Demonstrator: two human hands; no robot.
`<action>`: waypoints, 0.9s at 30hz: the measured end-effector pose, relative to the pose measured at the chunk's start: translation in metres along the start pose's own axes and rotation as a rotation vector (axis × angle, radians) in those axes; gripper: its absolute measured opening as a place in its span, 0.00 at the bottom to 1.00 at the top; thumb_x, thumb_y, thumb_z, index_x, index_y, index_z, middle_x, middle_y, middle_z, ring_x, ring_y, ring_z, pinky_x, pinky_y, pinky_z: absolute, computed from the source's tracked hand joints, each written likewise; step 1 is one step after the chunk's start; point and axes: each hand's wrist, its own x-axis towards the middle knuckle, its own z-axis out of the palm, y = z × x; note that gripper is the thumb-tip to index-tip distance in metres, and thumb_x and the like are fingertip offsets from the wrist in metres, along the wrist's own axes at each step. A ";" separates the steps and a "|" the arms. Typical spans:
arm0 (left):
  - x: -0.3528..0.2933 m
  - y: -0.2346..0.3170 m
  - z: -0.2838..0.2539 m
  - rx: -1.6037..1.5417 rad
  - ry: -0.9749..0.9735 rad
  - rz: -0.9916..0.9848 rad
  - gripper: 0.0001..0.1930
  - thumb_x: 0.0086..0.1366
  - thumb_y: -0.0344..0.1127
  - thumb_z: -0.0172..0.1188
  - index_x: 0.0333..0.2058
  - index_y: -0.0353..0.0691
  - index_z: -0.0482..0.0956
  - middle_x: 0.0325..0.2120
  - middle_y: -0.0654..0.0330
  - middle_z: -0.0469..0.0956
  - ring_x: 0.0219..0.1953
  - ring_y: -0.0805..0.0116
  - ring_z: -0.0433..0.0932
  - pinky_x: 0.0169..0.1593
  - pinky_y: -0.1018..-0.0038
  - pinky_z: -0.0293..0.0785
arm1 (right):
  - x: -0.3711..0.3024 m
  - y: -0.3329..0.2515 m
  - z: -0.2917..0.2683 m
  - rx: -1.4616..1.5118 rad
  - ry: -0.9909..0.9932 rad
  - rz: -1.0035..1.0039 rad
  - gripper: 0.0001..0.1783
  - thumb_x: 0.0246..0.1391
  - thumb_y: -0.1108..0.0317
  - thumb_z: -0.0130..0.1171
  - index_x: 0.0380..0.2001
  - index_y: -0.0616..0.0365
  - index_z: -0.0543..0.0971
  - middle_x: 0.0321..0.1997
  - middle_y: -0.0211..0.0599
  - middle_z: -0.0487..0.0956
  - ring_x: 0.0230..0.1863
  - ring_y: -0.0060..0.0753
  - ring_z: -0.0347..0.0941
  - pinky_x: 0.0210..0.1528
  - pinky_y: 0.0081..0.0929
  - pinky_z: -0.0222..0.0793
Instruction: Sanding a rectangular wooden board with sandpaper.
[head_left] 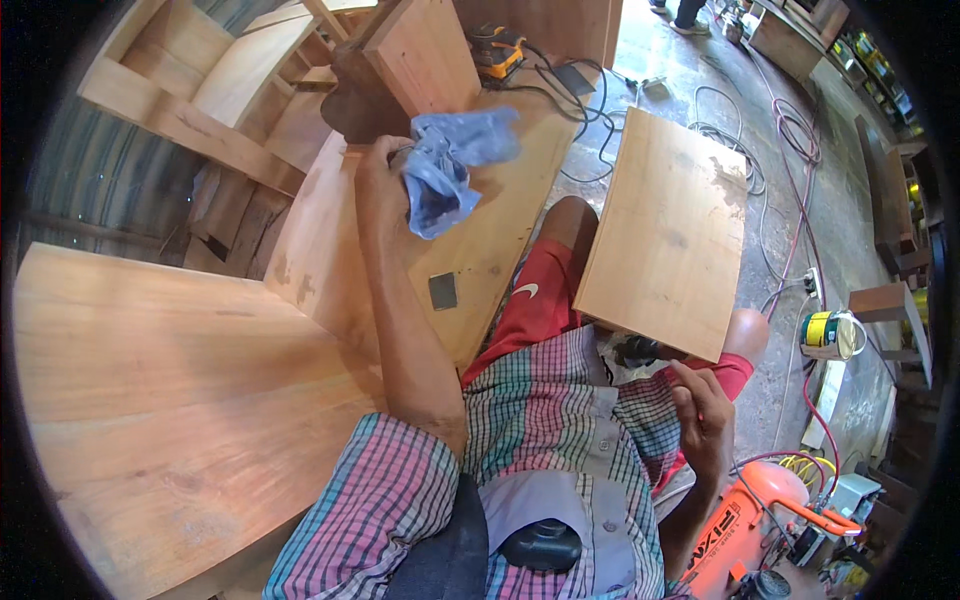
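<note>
My left hand (378, 165) is raised over the wooden cabinet piece on the left, closed on a crumpled blue cloth (440, 175) that is partly smeared by motion. Below it, a small dark grey square, perhaps sandpaper (442, 291), lies on a wooden panel (500, 230). Across my thighs rests a light wooden board (660, 225) with darker patches near its far right corner. My right hand (705, 410) is just beyond the board's near right corner, its fingers curled together. Whatever they may hold cannot be made out.
An orange-and-black power sander (497, 52) with a looping black cable sits at the back. To my left spreads a broad wooden panel (180, 400). At right are an orange air compressor (740, 520), a paint can (832, 335) and hoses on the concrete floor (690, 70).
</note>
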 end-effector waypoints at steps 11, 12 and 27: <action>-0.034 0.131 0.096 -0.722 -0.550 -0.103 0.08 0.64 0.28 0.55 0.42 0.40 0.71 0.35 0.65 0.73 0.36 0.79 0.71 0.40 0.81 0.68 | 0.126 -0.058 0.011 0.227 0.210 -0.369 0.29 0.54 0.68 0.60 0.59 0.62 0.66 0.39 0.45 0.77 0.37 0.37 0.74 0.42 0.29 0.70; -0.043 0.148 0.108 -0.719 -0.559 -0.051 0.10 0.63 0.28 0.57 0.43 0.40 0.71 0.35 0.65 0.73 0.37 0.79 0.71 0.41 0.81 0.68 | 0.137 -0.051 0.012 0.215 0.239 -0.344 0.29 0.54 0.68 0.60 0.59 0.62 0.66 0.39 0.45 0.77 0.37 0.37 0.74 0.42 0.29 0.70; -0.046 0.197 0.166 -0.211 -0.841 0.397 0.06 0.62 0.29 0.60 0.35 0.33 0.80 0.23 0.63 0.76 0.28 0.76 0.73 0.34 0.78 0.70 | 0.163 0.025 -0.086 0.627 0.233 -0.016 0.15 0.56 0.61 0.60 0.39 0.62 0.81 0.22 0.28 0.75 0.23 0.20 0.65 0.26 0.23 0.62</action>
